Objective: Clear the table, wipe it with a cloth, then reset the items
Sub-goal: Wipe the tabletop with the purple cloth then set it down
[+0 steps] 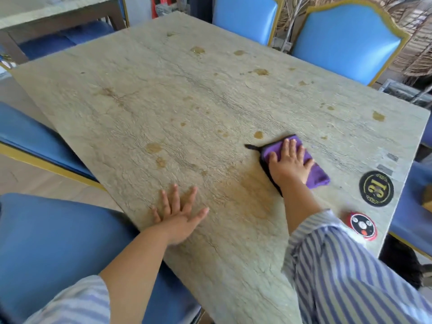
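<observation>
Right hand (289, 163) is pressing flat, fingers spread, on cloth (315, 176) at center right; left hand (180, 216) is lying open, bracing on table (163, 90). Should be overlapping strokes toward upper-frame stains (259, 71).

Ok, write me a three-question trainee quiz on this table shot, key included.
1. True or false: the right hand presses flat on the cloth.
2. What does the left hand touch? A) the cloth B) the bare table C) nothing
3. Fill in: the cloth is mostly ____ in colour.

Key: 1 true; 2 B; 3 purple.
</observation>
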